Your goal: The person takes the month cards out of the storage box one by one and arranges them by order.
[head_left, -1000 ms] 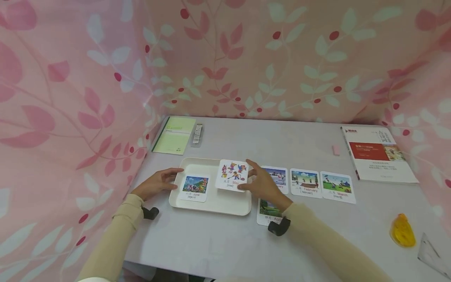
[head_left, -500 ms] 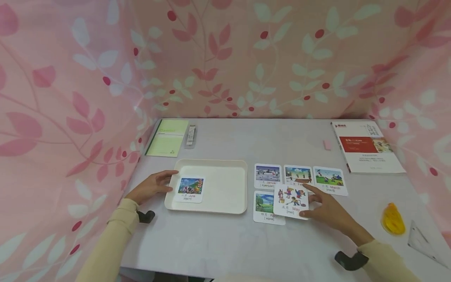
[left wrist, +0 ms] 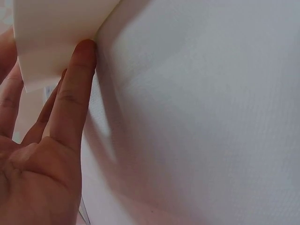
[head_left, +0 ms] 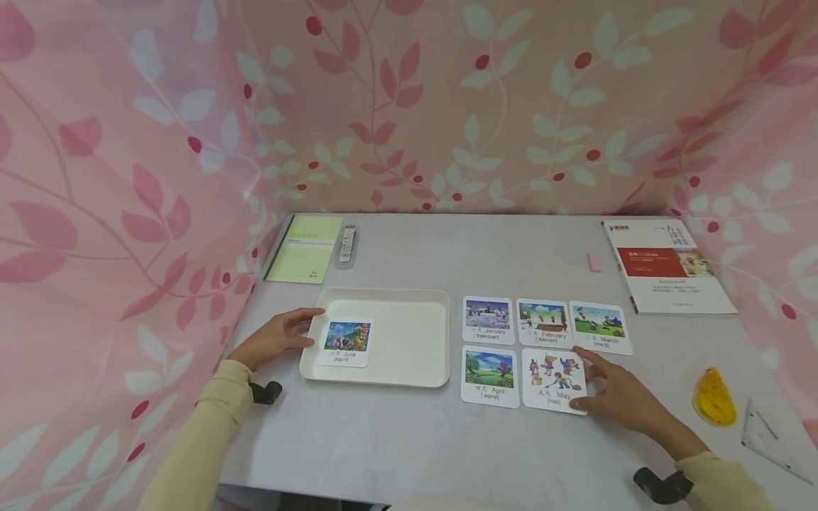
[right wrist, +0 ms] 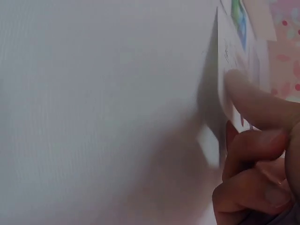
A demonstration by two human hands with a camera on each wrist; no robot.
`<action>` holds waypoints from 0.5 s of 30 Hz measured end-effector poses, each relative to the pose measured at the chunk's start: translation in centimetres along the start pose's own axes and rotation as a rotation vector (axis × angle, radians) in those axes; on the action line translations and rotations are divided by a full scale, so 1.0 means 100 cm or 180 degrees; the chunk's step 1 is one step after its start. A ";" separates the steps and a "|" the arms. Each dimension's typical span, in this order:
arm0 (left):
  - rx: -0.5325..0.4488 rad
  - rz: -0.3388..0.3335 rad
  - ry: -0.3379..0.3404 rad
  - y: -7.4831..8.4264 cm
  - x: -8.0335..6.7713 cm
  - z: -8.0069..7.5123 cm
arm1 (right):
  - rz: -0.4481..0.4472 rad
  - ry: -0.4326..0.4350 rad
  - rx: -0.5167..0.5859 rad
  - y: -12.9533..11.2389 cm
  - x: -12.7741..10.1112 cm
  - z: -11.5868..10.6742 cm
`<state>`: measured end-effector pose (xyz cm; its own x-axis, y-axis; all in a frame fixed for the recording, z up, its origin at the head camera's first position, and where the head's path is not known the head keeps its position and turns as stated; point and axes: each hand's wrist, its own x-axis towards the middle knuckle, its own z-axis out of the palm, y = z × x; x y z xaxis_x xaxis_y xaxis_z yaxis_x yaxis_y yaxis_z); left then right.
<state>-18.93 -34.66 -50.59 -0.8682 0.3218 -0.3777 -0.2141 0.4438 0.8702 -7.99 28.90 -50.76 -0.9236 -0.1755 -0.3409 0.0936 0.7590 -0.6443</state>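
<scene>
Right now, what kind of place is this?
Probably a study desk set up for learning: month picture cards like the May card lie in rows, with a green notebook, a book and a pink eraser nearby.

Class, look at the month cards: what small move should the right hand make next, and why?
Probably let go of the May card and cross to the June card. May now lies flat beside the April card, under February; the right hand touches its edge, and June is the only card in the tray.
</scene>
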 end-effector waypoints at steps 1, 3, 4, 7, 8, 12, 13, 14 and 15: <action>-0.0003 0.0011 -0.0005 0.001 0.000 0.000 | -0.0054 0.0023 -0.0096 0.000 0.000 0.000; -0.0011 0.0030 -0.0016 0.001 0.000 0.000 | -0.0138 0.0045 -0.0265 -0.002 0.000 -0.001; -0.0021 0.0036 -0.0025 0.001 0.000 -0.001 | -0.0181 0.0052 -0.0358 -0.003 0.000 -0.001; -0.0042 0.0044 -0.0038 0.001 -0.001 -0.001 | -0.0246 0.0052 -0.0571 -0.006 0.002 -0.002; -0.0036 0.0035 -0.0034 0.001 -0.001 -0.001 | -0.0255 0.0038 -0.0625 -0.006 0.002 -0.002; -0.0001 -0.0011 -0.0006 0.001 -0.002 -0.001 | -0.0363 0.0004 -0.0921 -0.009 0.007 -0.003; 0.0001 -0.0020 -0.0003 0.000 -0.002 -0.001 | -0.0393 -0.0004 -0.0996 -0.009 0.008 -0.003; -0.0008 -0.0025 -0.0003 0.000 -0.001 0.000 | -0.0411 -0.0015 -0.1044 -0.010 0.009 -0.004; -0.0020 -0.0031 -0.0001 0.001 -0.001 0.000 | -0.0435 -0.0019 -0.1091 -0.011 0.010 -0.005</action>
<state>-18.84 -34.70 -50.49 -0.8659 0.3178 -0.3863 -0.2254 0.4417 0.8684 -9.19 28.18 -50.02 -0.9167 -0.2925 -0.2721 -0.1613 0.8941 -0.4179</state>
